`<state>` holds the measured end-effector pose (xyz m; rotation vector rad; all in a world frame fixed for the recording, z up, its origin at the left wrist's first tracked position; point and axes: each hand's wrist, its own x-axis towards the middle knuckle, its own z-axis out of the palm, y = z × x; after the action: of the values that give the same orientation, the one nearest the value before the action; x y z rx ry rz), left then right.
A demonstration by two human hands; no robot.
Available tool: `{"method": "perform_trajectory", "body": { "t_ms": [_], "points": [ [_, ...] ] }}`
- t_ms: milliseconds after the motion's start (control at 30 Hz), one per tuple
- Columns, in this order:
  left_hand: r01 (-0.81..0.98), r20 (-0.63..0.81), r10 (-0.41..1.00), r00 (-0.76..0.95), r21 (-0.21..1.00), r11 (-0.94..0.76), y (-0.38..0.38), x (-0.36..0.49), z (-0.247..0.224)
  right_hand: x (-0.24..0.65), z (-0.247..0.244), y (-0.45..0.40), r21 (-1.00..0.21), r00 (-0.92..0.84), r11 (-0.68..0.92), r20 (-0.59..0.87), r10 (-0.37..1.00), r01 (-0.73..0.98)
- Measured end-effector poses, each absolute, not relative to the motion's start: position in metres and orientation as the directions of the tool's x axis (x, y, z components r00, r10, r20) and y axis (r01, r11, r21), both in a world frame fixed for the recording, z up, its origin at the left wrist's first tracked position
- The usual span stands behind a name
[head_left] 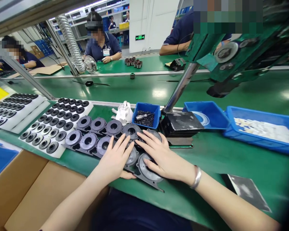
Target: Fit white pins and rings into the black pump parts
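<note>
Blk. plastic rack (155,183), w/ two rows of round grey discs (89,141) — lying directly beneath, long axis running far-L. to near-R.; we're spreading L. hand (116,158) wide mid-rack, R. hand (163,155) wide — nearer near-R. end.

we note one green sign (140,37) on the white wall (154,24): arrows pointing left and right. badge (106,52) print too small.
</note>
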<state>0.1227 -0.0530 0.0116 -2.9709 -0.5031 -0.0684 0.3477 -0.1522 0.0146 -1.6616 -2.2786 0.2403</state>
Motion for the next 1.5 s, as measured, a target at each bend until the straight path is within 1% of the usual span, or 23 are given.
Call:
{"method": "perform_trajectory", "body": {
  "t_ms": [133, 267, 333, 467, 533, 600, 700, 800, 967, 1100, 1200, 1267, 1333, 1400, 1500],
  "points": [
    [0.333, 0.063, 0.328, 0.943, -0.101, -0.938, -0.057, 0.126, 0.011, 0.350, 0.009, -0.146, -0.267, -0.310, 0.348, 0.176, 0.934, 0.899],
    [0.323, 0.055, 0.321, 0.946, -0.033, -0.946, -0.049, 0.118, 0.025, 0.346, 0.011, -0.149, -0.192, -0.269, 0.317, 0.238, 0.933, 0.929],
    [0.388, 0.075, 0.386, 0.919, -0.017, -0.921, -0.033, 0.108, 0.038, 0.341, 0.015, -0.153, -0.148, -0.261, 0.311, 0.284, 0.923, 0.939],
    [0.629, 0.151, 0.618, 0.772, -0.037, -0.777, 0.022, 0.085, 0.058, 0.329, 0.024, -0.151, -0.092, -0.336, 0.378, 0.301, 0.892, 0.921],
    [0.671, 0.122, 0.665, 0.737, -0.020, -0.741, 0.049, 0.080, 0.060, 0.322, 0.027, -0.141, -0.076, -0.371, 0.407, 0.288, 0.883, 0.910],
    [0.658, 0.058, 0.658, 0.750, 0.028, -0.753, 0.069, 0.083, 0.056, 0.317, 0.029, -0.123, -0.072, -0.391, 0.424, 0.273, 0.879, 0.903],
    [0.581, -0.026, 0.582, 0.813, 0.105, -0.807, 0.082, 0.093, 0.048, 0.311, 0.026, -0.092, -0.079, -0.402, 0.432, 0.248, 0.881, 0.899],
    [0.526, -0.038, 0.526, 0.850, 0.134, -0.840, 0.082, 0.099, 0.042, 0.306, 0.019, -0.069, -0.060, -0.426, 0.449, 0.229, 0.876, 0.892],
    [0.518, 0.006, 0.523, 0.852, 0.132, -0.845, 0.073, 0.095, 0.036, 0.305, 0.008, -0.064, 0.002, -0.516, 0.532, 0.247, 0.820, 0.847],
    [0.534, 0.041, 0.543, 0.839, 0.130, -0.835, 0.072, 0.092, 0.036, 0.308, 0.006, -0.067, 0.029, -0.548, 0.562, 0.270, 0.792, 0.827],
    [0.630, 0.078, 0.638, 0.766, 0.111, -0.769, 0.084, 0.079, 0.039, 0.308, 0.005, -0.066, 0.037, -0.549, 0.562, 0.273, 0.790, 0.826],
    [0.728, 0.100, 0.735, 0.670, 0.103, -0.678, 0.094, 0.063, 0.040, 0.308, 0.004, -0.064, 0.040, -0.547, 0.558, 0.270, 0.793, 0.829],
    [0.793, 0.102, 0.800, 0.591, 0.107, -0.599, 0.103, 0.048, 0.039, 0.308, 0.004, -0.063, 0.043, -0.548, 0.558, 0.267, 0.793, 0.829],
    [0.815, 0.110, 0.821, 0.560, 0.102, -0.570, 0.108, 0.037, 0.035, 0.308, 0.003, -0.063, 0.047, -0.555, 0.566, 0.273, 0.786, 0.823],
    [0.828, 0.165, 0.826, 0.539, 0.078, -0.555, 0.105, 0.033, 0.027, 0.305, -0.001, -0.062, 0.040, -0.575, 0.595, 0.313, 0.756, 0.803]
  ]
}}
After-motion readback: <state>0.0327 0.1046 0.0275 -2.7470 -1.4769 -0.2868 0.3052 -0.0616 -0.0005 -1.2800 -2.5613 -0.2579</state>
